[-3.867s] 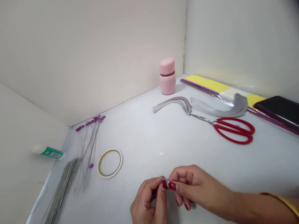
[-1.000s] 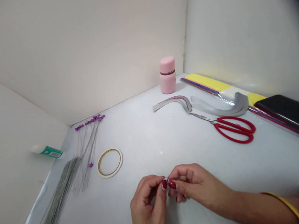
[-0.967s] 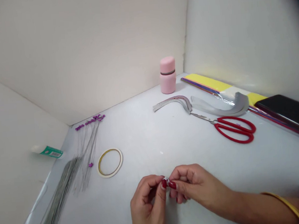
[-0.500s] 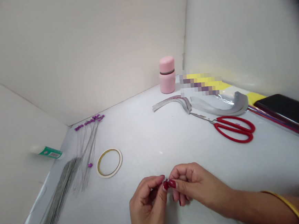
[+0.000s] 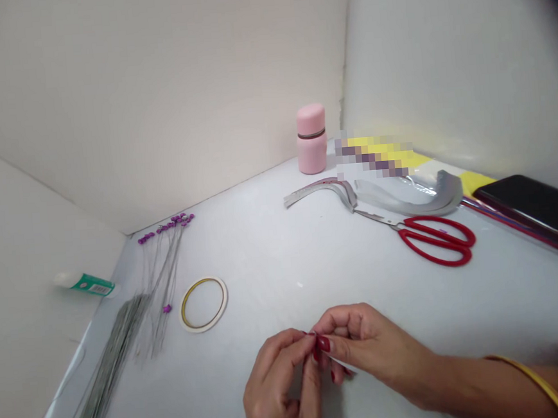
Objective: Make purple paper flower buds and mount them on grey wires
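At the front middle of the white table, my left hand (image 5: 285,382) and my right hand (image 5: 367,347) meet at the fingertips. Both are closed in a pinch around something small that the fingers mostly hide. To the left of my hands lies a roll of white tape (image 5: 184,315), flat on the table. Beyond it, thin wires with purple tips (image 5: 178,220) lie spread out, one purple piece (image 5: 167,308) nearer to me.
A bundle of grey wires (image 5: 111,357) and a green-labelled tube (image 5: 94,285) are at the left. Red-handled scissors (image 5: 439,241), silvery strips (image 5: 320,186), a pink bottle (image 5: 311,139) and a black phone-like object (image 5: 534,205) stand or lie farther back and right. White walls enclose the table (image 5: 263,249).
The fingers of my left hand have shifted slightly right and closed more over the small item. My right hand has barely moved.
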`<act>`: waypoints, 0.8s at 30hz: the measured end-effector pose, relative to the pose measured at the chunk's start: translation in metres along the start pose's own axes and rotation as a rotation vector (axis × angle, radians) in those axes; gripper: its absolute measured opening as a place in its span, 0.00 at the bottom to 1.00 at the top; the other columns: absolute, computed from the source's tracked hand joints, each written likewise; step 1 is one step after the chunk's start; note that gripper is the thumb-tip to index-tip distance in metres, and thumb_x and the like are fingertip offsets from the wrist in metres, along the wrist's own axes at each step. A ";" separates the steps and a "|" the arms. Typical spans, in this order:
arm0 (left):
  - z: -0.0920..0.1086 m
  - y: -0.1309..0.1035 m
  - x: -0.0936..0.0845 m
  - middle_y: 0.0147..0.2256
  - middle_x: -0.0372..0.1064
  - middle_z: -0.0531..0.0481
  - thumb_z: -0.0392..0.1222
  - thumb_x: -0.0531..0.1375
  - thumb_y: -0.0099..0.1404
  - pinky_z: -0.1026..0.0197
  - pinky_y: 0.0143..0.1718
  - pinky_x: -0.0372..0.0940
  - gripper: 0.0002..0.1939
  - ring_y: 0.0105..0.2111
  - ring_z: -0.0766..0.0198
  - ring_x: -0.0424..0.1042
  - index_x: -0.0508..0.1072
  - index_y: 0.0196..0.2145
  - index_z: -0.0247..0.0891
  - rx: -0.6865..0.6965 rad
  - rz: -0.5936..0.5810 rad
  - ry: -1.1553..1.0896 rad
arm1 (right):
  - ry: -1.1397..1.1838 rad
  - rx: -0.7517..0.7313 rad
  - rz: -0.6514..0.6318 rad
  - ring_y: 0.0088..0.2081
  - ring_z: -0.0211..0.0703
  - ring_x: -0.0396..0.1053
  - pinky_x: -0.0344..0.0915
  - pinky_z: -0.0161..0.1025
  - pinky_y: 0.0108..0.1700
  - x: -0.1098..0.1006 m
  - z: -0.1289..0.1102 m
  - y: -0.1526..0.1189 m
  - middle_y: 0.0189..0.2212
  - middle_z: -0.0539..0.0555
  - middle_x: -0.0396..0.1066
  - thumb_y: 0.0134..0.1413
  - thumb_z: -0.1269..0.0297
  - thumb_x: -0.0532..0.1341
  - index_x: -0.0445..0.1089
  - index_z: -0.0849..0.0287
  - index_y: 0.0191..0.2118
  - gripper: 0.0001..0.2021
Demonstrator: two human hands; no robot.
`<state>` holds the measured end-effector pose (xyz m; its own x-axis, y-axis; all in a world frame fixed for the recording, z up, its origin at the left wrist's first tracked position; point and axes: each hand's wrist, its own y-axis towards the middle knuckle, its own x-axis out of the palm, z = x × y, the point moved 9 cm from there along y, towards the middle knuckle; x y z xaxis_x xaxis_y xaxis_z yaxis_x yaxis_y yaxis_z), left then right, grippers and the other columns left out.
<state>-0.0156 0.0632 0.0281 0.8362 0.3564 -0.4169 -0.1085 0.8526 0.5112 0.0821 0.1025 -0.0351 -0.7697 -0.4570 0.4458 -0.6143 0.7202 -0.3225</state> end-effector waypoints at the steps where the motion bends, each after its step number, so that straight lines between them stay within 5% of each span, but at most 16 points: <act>1: -0.001 0.000 0.000 0.33 0.72 0.49 0.28 0.58 0.55 0.68 0.34 0.65 0.14 0.33 0.66 0.72 0.75 0.36 0.42 -0.006 -0.001 -0.003 | 0.006 -0.006 -0.005 0.23 0.33 0.64 0.60 0.34 0.29 0.000 0.000 0.000 0.24 0.51 0.69 0.44 0.57 0.65 0.70 0.65 0.30 0.13; 11: -0.012 0.001 0.004 0.33 0.71 0.48 0.30 0.58 0.56 0.66 0.36 0.66 0.09 0.34 0.64 0.71 0.75 0.31 0.40 -0.140 -0.049 -0.057 | 0.016 -0.001 0.011 0.25 0.35 0.64 0.60 0.34 0.30 -0.003 0.003 0.001 0.23 0.51 0.69 0.45 0.55 0.64 0.71 0.63 0.32 0.15; 18: -0.040 -0.010 0.014 0.34 0.70 0.46 0.39 0.61 0.56 0.61 0.33 0.69 0.09 0.33 0.60 0.71 0.74 0.36 0.39 -0.510 -0.017 -0.353 | -0.001 -0.018 0.027 0.23 0.34 0.64 0.60 0.33 0.29 -0.001 -0.002 0.000 0.21 0.50 0.69 0.43 0.53 0.65 0.71 0.64 0.29 0.16; 24: -0.036 -0.008 0.013 0.32 0.71 0.46 0.39 0.61 0.57 0.61 0.34 0.67 0.05 0.33 0.60 0.71 0.77 0.31 0.40 -0.469 -0.047 -0.339 | -0.039 -0.003 0.045 0.22 0.34 0.64 0.60 0.33 0.27 -0.004 0.001 0.000 0.21 0.50 0.69 0.43 0.52 0.65 0.70 0.63 0.27 0.16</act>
<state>-0.0231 0.0751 -0.0089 0.9629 0.2378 -0.1275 -0.2293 0.9702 0.0778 0.0844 0.1037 -0.0379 -0.8027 -0.4442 0.3980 -0.5785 0.7421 -0.3386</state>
